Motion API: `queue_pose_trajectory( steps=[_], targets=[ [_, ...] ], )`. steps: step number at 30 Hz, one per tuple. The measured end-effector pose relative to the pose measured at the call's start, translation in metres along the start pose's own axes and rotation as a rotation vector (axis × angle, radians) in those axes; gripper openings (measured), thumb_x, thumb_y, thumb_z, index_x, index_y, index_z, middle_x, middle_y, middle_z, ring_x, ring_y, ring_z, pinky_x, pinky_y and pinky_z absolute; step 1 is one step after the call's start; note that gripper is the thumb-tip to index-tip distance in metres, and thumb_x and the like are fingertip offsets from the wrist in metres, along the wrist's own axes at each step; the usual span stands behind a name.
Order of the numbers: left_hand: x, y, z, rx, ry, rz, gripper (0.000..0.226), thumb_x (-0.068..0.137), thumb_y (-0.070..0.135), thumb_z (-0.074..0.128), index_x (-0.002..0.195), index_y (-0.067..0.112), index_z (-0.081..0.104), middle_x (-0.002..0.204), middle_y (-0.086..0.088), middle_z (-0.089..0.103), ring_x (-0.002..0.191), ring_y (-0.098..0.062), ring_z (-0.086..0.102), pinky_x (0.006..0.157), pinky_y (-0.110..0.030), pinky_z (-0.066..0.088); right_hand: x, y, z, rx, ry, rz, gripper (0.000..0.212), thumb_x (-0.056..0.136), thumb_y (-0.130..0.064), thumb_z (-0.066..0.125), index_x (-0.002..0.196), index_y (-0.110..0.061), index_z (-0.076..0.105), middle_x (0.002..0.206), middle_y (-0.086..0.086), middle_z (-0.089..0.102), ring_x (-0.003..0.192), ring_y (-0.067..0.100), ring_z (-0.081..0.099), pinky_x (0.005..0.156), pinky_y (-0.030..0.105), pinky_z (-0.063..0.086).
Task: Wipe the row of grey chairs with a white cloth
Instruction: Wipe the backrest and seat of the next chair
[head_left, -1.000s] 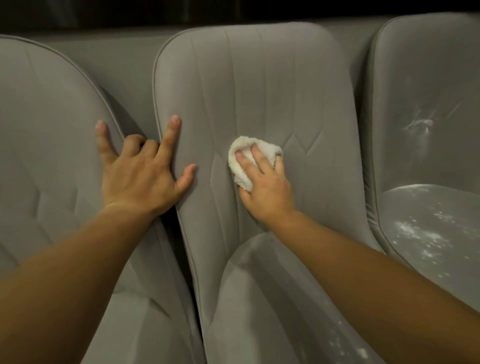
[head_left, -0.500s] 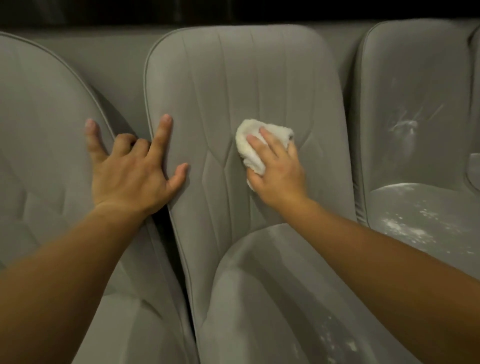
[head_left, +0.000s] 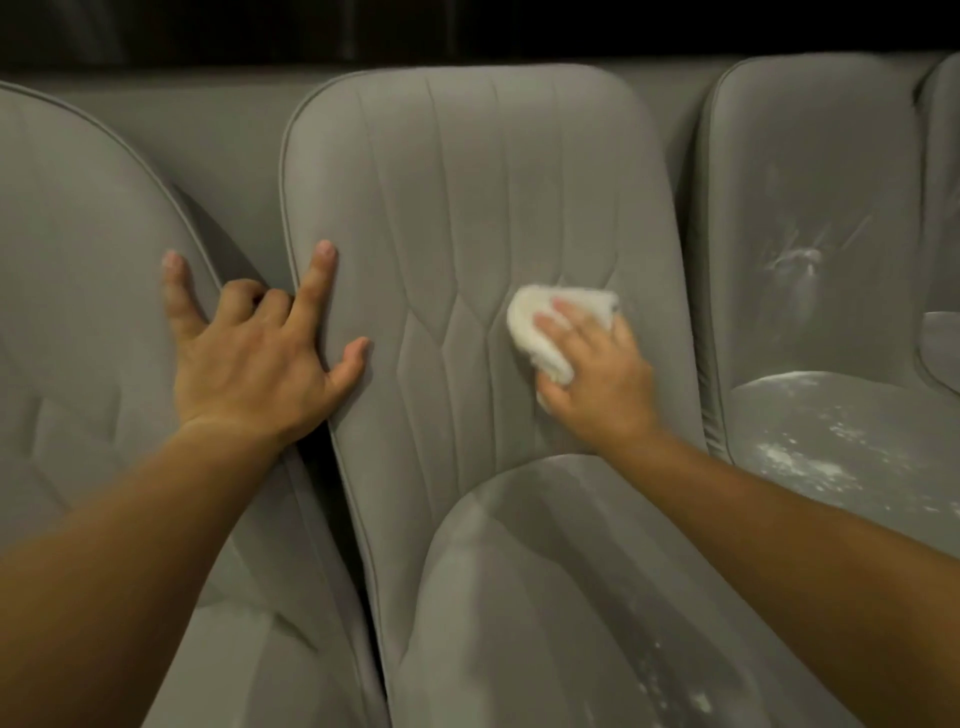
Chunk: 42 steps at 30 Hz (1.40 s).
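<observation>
Three grey upholstered chairs stand side by side. My right hand (head_left: 597, 379) holds a bunched white cloth (head_left: 540, 332) against the right half of the middle chair's backrest (head_left: 467, 208), fingers lying over it and thumb beside its lower end. My left hand (head_left: 254, 353) rests across the gap between the left chair (head_left: 78, 260) and the middle chair. Its index finger and thumb lie on the middle backrest's left edge, its little finger lies on the left chair, and its two middle fingers curl into the gap.
The right chair (head_left: 810, 182) has white smears on its backrest and white dust (head_left: 800, 457) on its seat. White specks (head_left: 675, 691) also lie on the middle seat's front right. A grey wall runs behind the row, dark above.
My right hand has slid the cloth to the right across the middle backrest. The view has shifted right, and my left hand has stayed on the gap.
</observation>
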<state>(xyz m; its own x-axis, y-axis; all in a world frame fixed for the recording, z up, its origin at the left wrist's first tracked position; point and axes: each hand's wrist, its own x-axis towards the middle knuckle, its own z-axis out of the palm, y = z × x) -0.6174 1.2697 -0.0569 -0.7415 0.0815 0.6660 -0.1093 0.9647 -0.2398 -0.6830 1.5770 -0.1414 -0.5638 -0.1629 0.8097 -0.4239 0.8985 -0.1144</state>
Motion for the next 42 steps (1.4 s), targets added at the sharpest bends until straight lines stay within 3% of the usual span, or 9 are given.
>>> queue_pose_trajectory(
  steps=[6,11,16,18,23,26,29,34,42],
  targets=[
    [0.000,0.000,-0.002,-0.006,-0.012,0.011,0.087,0.092,0.068,0.030,0.162,0.021,0.012,0.095,-0.015,0.068,0.111,-0.038,0.051,0.117,-0.066,-0.009,0.039,-0.002,0.018,-0.111,-0.334,0.189,0.066,0.086,-0.049,0.037,0.150,-0.033,0.039,0.157,-0.004,0.038,0.140,0.034,0.038,0.107,0.048,0.035],
    [0.001,0.000,-0.003,0.014,-0.019,0.011,0.086,0.092,0.070,0.025,0.163,0.022,0.010,0.097,-0.013,0.069,0.113,-0.037,0.052,0.117,-0.065,-0.009,-0.017,-0.012,0.009,-0.097,-0.591,0.128,0.052,0.084,-0.049,0.036,0.133,-0.040,0.051,0.138,-0.018,0.052,0.132,0.026,0.041,0.100,0.038,0.042],
    [0.000,0.000,-0.002,0.016,-0.001,-0.004,0.086,0.092,0.069,0.026,0.162,0.021,0.013,0.093,-0.013,0.069,0.112,-0.036,0.052,0.117,-0.067,-0.006,-0.014,-0.016,-0.016,0.026,-0.129,0.147,0.051,0.080,-0.041,0.050,0.128,-0.031,0.066,0.133,-0.009,0.062,0.123,0.035,0.053,0.082,0.045,0.057],
    [0.000,0.001,-0.002,0.011,-0.008,-0.001,0.087,0.092,0.069,0.027,0.162,0.021,0.012,0.093,-0.014,0.069,0.112,-0.037,0.052,0.117,-0.067,-0.006,0.008,-0.013,-0.010,0.017,0.020,0.109,0.052,0.083,-0.037,0.053,0.132,-0.025,0.064,0.139,-0.003,0.059,0.120,0.041,0.056,0.095,0.045,0.047],
    [0.001,0.000,-0.001,0.013,-0.020,0.004,0.087,0.092,0.069,0.027,0.162,0.022,0.009,0.095,-0.014,0.068,0.113,-0.037,0.050,0.117,-0.066,-0.009,0.027,-0.030,0.020,-0.044,-0.349,0.155,0.065,0.088,-0.050,0.028,0.153,-0.038,0.032,0.159,-0.014,0.031,0.141,0.031,0.035,0.103,0.049,0.043],
    [0.001,0.000,-0.001,0.027,-0.009,0.002,0.086,0.093,0.070,0.026,0.162,0.022,0.008,0.096,-0.013,0.069,0.114,-0.036,0.050,0.118,-0.067,-0.007,0.020,-0.043,0.013,0.023,-0.410,0.258,0.054,0.089,-0.042,0.042,0.143,-0.042,0.041,0.145,-0.019,0.044,0.133,0.024,0.035,0.091,0.040,0.050],
    [0.000,0.000,-0.001,0.017,-0.017,0.011,0.086,0.093,0.070,0.027,0.163,0.023,0.007,0.096,-0.013,0.069,0.114,-0.037,0.050,0.118,-0.067,-0.007,0.018,-0.049,-0.006,0.179,-0.359,0.302,0.036,0.084,-0.034,0.049,0.118,-0.042,0.059,0.109,-0.021,0.061,0.118,0.016,0.044,0.079,0.035,0.047],
    [0.000,-0.001,-0.001,0.032,0.006,0.011,0.086,0.093,0.070,0.026,0.162,0.023,0.008,0.095,-0.012,0.069,0.112,-0.036,0.052,0.119,-0.068,-0.004,0.012,-0.066,0.005,0.249,0.002,-0.006,0.056,0.081,-0.030,0.054,0.134,-0.017,0.062,0.140,-0.002,0.060,0.134,0.019,0.050,0.110,0.044,0.036],
    [0.001,0.000,-0.001,0.051,-0.023,0.008,0.085,0.094,0.071,0.023,0.162,0.024,0.004,0.096,-0.009,0.069,0.114,-0.034,0.052,0.119,-0.067,-0.004,-0.012,-0.085,0.019,0.235,-0.474,0.015,0.065,0.079,-0.049,0.041,0.144,-0.043,0.045,0.148,-0.017,0.047,0.137,0.025,0.042,0.106,0.044,0.045]
  ],
)
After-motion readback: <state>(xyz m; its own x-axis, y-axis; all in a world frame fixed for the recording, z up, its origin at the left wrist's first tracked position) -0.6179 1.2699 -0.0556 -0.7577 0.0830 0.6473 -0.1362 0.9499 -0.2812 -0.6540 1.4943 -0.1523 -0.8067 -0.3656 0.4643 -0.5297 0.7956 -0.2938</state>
